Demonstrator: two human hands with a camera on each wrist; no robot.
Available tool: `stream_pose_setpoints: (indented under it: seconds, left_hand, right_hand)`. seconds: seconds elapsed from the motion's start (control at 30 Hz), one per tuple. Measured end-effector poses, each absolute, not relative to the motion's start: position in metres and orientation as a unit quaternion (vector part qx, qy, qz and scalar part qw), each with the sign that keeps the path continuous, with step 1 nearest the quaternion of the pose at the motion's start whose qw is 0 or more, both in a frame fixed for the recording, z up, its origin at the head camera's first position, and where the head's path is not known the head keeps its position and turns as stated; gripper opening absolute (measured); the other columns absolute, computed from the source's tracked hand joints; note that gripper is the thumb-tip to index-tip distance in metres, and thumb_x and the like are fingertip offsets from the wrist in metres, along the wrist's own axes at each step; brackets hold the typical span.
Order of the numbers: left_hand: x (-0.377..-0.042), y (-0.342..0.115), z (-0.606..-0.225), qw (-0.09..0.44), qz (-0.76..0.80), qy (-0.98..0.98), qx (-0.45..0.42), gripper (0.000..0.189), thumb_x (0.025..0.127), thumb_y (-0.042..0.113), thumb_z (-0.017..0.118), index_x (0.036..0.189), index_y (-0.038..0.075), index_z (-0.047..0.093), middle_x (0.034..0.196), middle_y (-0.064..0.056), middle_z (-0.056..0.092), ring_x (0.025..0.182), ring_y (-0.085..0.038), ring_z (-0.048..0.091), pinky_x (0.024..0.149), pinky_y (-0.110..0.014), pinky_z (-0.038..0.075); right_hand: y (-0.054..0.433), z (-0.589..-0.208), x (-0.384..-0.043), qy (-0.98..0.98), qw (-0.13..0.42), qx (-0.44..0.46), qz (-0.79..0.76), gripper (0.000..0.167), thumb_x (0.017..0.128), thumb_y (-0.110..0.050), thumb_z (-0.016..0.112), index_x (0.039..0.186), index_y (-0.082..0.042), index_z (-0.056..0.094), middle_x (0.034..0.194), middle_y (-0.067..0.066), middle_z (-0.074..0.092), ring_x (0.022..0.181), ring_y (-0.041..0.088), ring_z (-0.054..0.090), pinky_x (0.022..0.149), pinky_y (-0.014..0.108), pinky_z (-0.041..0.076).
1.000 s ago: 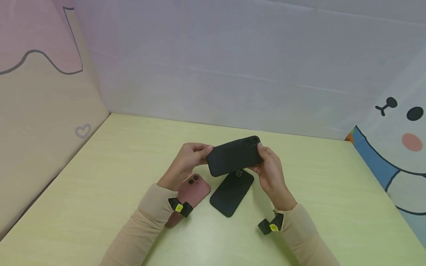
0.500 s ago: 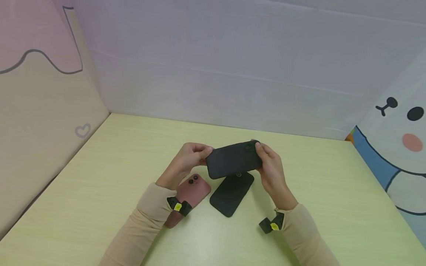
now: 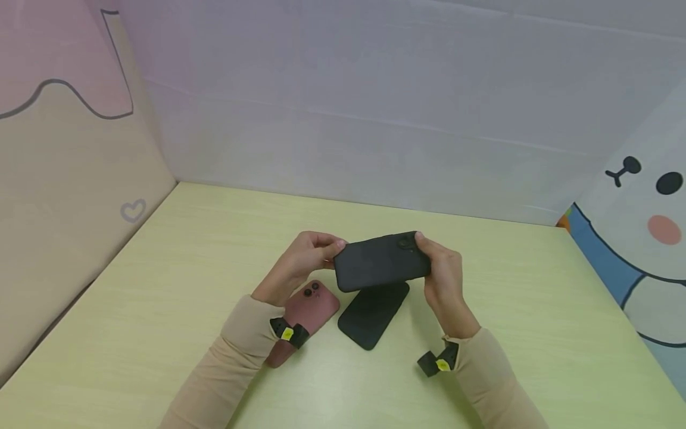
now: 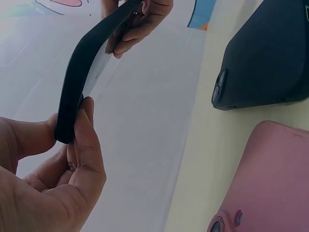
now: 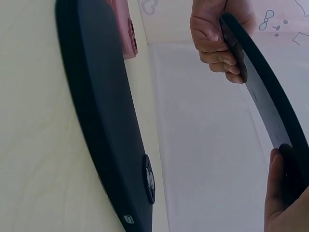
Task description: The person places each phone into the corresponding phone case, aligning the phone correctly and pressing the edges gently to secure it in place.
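Raised over the table is a phone in a black case (image 3: 377, 264), back toward the head camera and longer side across. My left hand (image 3: 302, 256) pinches its left end, thumb on the back and fingers on the glossy front, as the left wrist view shows. At the other end, my right hand (image 3: 445, 277) grips it, thumb at the upper corner by the camera lenses. Below lies a second black phone (image 3: 371, 317), its top end hidden by the held one. A pink phone (image 3: 312, 308) lies left of it, partly under my left wrist.
The pale wooden table (image 3: 536, 310) meets a whitish back wall (image 3: 375, 107). A beige and pink panel (image 3: 69, 179) closes the left side, and a cartoon-printed panel (image 3: 632, 250) the right. Each wrist bears a small black camera (image 3: 429, 363).
The held phone has come slightly lower, its right end tilting down and its back turning, so it covers more of the lying black phone. My right hand has shifted its grip at the camera end.
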State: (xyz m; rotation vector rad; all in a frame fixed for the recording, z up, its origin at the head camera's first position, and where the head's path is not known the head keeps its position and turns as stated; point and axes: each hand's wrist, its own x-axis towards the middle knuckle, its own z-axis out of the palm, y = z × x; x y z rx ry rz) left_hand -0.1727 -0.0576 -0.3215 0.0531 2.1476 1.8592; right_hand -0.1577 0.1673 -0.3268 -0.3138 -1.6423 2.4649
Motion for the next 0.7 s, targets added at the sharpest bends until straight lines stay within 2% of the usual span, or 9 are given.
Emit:
stream_pose_setpoints:
  seconds: [0.3,0.53,0.7]
  left_hand:
    - [-0.1727,-0.0546,-0.3230,0.154,0.652,0.742,0.007,0.025,0.091,0.016,0.057,0.110,0.000,0.063,0.085,-0.006,0.063,0.071,-0.014,0.062,0.079,-0.031,0.052]
    - [-0.1724,-0.0530,-0.3266,0.155,0.654,0.741,0.008,0.026,0.090,0.017,0.057,0.110,0.001,0.063,0.087,-0.007,0.063,0.072,-0.014,0.062,0.080,-0.031,0.052]
    - [-0.1718,-0.0515,-0.3259,0.157,0.657,0.738,0.001,0.025,0.090,0.016,0.057,0.110,0.002,0.064,0.086,-0.005,0.063,0.073,-0.015,0.063,0.082,-0.032,0.051]
  right_hand:
    - [0.1675,-0.3249,-0.1588,-0.536,0.106,-0.124,0.828,0.022,0.081,-0.006,0.067,0.062,-0.014,0.072,0.065,-0.003,0.068,0.060,0.007,0.065,0.066,0.017,0.052]
    - [0.1675,-0.3252,-0.1586,-0.518,0.127,-0.136,0.835,0.011,0.075,-0.006,0.074,0.065,-0.010,0.073,0.065,-0.001,0.068,0.060,0.008,0.066,0.065,0.018,0.053]
    - [0.1679,-0.3252,-0.1585,-0.509,0.129,-0.153,0.837,0.009,0.075,-0.004,0.073,0.067,-0.008,0.071,0.069,0.000,0.067,0.061,0.008,0.066,0.064,0.018,0.053]
